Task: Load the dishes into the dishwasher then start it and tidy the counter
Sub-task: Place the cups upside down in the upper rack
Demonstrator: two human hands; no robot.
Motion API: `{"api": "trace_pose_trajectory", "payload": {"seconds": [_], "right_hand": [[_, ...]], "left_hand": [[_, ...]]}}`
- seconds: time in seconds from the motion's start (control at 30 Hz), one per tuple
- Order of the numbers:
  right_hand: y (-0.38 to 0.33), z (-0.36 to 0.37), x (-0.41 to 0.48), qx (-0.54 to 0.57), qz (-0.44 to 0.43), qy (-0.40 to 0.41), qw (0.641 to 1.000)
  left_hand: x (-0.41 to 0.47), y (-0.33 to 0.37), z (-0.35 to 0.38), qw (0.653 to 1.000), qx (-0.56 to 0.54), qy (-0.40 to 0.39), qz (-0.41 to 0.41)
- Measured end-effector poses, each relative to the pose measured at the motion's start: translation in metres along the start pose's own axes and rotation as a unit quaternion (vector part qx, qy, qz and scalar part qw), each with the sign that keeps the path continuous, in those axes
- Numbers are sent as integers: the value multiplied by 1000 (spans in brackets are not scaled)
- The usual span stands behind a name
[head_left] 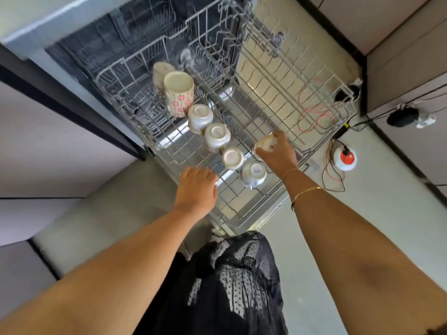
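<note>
Cup tilted, base upward, right hand

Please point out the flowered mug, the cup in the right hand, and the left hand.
flowered mug (179, 100): head view, patterned side wall.
cup (265, 144): head view, red-marked side, held by the right hand (278, 154).
left hand (197, 188): head view, back of hand, fingers curled over the rack (238, 223) rim.

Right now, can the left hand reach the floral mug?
Likely yes: the left hand sits at the rim of the rack; the floral mug stands uncovered beyond it; the right hand holds a small cup.
</note>
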State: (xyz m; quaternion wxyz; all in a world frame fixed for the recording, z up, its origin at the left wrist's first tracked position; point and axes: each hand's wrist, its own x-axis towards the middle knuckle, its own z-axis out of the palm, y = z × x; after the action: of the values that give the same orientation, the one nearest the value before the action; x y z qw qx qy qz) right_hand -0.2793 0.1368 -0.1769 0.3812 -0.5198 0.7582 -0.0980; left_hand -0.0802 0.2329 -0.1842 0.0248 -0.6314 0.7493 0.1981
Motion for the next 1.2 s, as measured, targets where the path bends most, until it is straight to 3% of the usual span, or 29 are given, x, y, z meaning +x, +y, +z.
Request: {"api": "trace_pose_trajectory", "payload": {"seconds": [0.5, 0.73, 1.03, 1.1, 1.2], "right_hand": [[10, 13, 33, -60, 33, -39, 997], [8, 24, 44, -130, 60, -114, 983], [6, 13, 31, -63, -11, 37, 997], [3, 10, 30, -45, -21, 37, 998], [2, 10, 33, -103, -40, -23, 994]], "left_hand": [[2, 8, 6, 998, 34, 14, -43], [3, 10, 7, 998, 36, 10, -58], [3, 11, 8, 997, 26, 24, -65], [4, 11, 8, 997, 25, 22, -65], [3, 11, 8, 997, 23, 28, -66]]}}
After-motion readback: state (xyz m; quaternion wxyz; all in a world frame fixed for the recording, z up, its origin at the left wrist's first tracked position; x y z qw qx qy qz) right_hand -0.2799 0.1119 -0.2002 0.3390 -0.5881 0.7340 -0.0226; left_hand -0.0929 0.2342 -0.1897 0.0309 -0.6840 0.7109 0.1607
